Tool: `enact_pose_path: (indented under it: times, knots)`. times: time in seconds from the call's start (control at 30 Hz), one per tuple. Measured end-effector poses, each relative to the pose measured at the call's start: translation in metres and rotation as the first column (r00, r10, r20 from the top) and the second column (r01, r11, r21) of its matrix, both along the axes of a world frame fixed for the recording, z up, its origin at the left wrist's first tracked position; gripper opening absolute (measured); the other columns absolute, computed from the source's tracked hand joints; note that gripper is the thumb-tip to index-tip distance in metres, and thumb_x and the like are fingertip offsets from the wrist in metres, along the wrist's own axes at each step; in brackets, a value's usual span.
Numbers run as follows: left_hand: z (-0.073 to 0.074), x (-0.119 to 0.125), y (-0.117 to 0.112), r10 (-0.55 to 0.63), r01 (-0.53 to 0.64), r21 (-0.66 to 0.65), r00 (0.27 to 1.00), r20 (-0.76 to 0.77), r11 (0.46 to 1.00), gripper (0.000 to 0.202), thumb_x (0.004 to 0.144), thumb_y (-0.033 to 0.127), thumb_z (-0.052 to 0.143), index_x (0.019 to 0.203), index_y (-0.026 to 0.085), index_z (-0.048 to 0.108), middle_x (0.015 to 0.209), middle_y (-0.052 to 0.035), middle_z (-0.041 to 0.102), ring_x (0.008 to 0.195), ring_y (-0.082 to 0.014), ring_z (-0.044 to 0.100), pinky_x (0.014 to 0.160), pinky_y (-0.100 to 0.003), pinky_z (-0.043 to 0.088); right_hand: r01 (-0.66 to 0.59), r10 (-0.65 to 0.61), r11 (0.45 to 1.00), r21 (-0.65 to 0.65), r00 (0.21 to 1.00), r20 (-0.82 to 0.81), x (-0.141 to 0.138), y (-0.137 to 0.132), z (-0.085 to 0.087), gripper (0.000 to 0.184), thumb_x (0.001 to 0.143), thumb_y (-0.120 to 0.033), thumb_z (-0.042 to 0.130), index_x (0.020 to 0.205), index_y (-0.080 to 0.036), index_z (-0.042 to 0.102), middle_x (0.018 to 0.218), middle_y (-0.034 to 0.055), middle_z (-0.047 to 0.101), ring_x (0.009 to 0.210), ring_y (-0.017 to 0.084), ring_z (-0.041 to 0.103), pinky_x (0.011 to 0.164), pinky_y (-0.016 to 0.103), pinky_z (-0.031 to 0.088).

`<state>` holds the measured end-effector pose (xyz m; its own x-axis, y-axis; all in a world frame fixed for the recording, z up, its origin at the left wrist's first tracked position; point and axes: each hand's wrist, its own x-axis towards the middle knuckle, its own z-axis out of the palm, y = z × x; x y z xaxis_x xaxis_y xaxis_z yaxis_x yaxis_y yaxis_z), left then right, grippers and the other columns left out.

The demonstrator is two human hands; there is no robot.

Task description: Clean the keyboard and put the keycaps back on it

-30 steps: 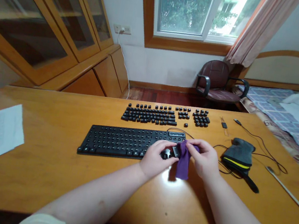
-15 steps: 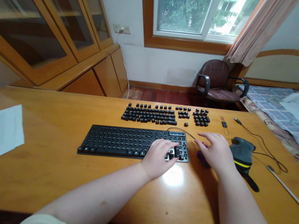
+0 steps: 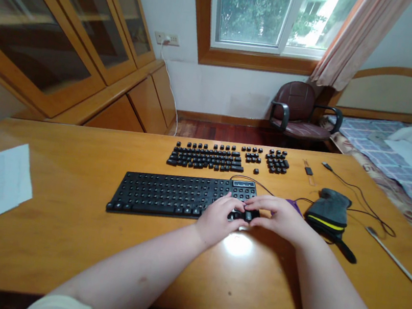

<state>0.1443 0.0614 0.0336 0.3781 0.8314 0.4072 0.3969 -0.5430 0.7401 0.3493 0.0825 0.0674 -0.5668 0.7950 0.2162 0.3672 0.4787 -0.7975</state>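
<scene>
Right hand now in from right, meeting left hand just right of frame centre; purple cloth lies beyond right wrist. Small dark piece between both hands' curled fingers, at right end of keyboard; whether either clamps it, unclear. Step seems two-handed fingertip work on piece; next move likely calls for steady, light touch.
</scene>
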Motion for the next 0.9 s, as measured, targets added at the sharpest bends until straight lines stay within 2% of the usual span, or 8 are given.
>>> enact_pose_path:
  times: [0.17, 0.33, 0.47, 0.57, 0.63, 0.8, 0.9]
  knots:
    - [0.001, 0.001, 0.0, 0.004, -0.004, 0.0, 0.999, 0.048, 1.0, 0.02, 0.068, 0.025, 0.073, 0.082, 0.02, 0.059, 0.094, -0.0032, 0.069, 0.093, -0.0173, 0.063, 0.1, -0.043, 0.042, 0.033, -0.033, 0.995, -0.089, 0.999, 0.007, -0.006, -0.006, 0.005, 0.031, 0.07, -0.022, 0.069, 0.1, -0.024, 0.068, 0.101, 0.0059, 0.068, 0.094, 0.02, 0.064, 0.086, 0.038, 0.052]
    - [0.0, -0.001, -0.002, 0.005, -0.006, 0.07, 1.0, 0.013, 0.998, 0.018, 0.075, 0.025, 0.066, 0.092, 0.018, 0.063, 0.104, -0.0088, 0.068, 0.1, -0.0189, 0.062, 0.09, -0.037, 0.05, 0.101, -0.111, 0.98, -0.173, 0.993, -0.047, -0.007, -0.008, 0.001, 0.039, 0.067, -0.017, 0.067, 0.105, -0.022, 0.065, 0.105, 0.007, 0.064, 0.092, 0.019, 0.064, 0.086, 0.037, 0.052]
    - [0.0, -0.001, -0.002, -0.03, 0.044, 0.149, 0.995, -0.098, 0.988, 0.021, 0.08, 0.026, 0.061, 0.099, 0.019, 0.064, 0.107, -0.009, 0.067, 0.103, -0.0186, 0.061, 0.098, -0.041, 0.044, 0.173, -0.189, 0.963, -0.206, 0.98, -0.064, 0.005, 0.0, -0.002, 0.034, 0.065, -0.016, 0.067, 0.098, -0.021, 0.068, 0.101, 0.0065, 0.063, 0.091, 0.019, 0.064, 0.086, 0.035, 0.052]
    - [0.001, -0.001, -0.002, -0.067, 0.097, 0.131, 0.973, -0.22, 0.987, 0.021, 0.081, 0.027, 0.059, 0.1, 0.02, 0.065, 0.102, -0.0066, 0.069, 0.1, -0.0185, 0.062, 0.104, -0.046, 0.037, 0.27, -0.304, 0.905, -0.329, 0.951, -0.058, 0.022, 0.008, -0.005, 0.033, 0.062, -0.017, 0.069, 0.094, -0.019, 0.068, 0.092, 0.0055, 0.067, 0.082, 0.018, 0.066, 0.081, 0.033, 0.053]
    - [0.002, -0.001, -0.002, -0.083, 0.117, 0.11, 0.959, -0.273, 0.987, 0.02, 0.082, 0.028, 0.058, 0.1, 0.021, 0.065, 0.1, -0.0062, 0.07, 0.098, -0.0185, 0.063, 0.104, -0.046, 0.036, 0.287, -0.326, 0.859, -0.424, 0.945, -0.021, 0.032, 0.012, -0.008, 0.036, 0.06, -0.02, 0.072, 0.095, -0.018, 0.068, 0.086, 0.0052, 0.069, 0.079, 0.019, 0.065, 0.077, 0.033, 0.053]
    - [0.001, 0.0, -0.002, -0.096, 0.129, 0.083, 0.942, -0.322, 0.988, 0.019, 0.083, 0.027, 0.055, 0.098, 0.021, 0.065, 0.1, -0.0052, 0.07, 0.098, -0.0175, 0.063, 0.104, -0.045, 0.036, 0.178, -0.236, 0.732, -0.657, 0.972, 0.0, 0.038, 0.014, -0.008, 0.046, 0.058, -0.025, 0.074, 0.102, -0.015, 0.065, 0.076, 0.0035, 0.068, 0.071, 0.017, 0.065, 0.073, 0.031, 0.052]
    - [-0.001, -0.001, -0.001, -0.108, 0.138, 0.069, 0.94, -0.324, 0.988, 0.019, 0.085, 0.027, 0.053, 0.099, 0.02, 0.065, 0.098, -0.0041, 0.07, 0.097, -0.0155, 0.063, 0.106, -0.044, 0.035, 0.101, -0.186, 0.667, -0.738, 0.982, -0.033, 0.034, 0.014, -0.005, 0.049, 0.058, -0.025, 0.076, 0.103, -0.014, 0.061, 0.082, 0.0044, 0.068, 0.076, 0.016, 0.064, 0.077, 0.029, 0.05]
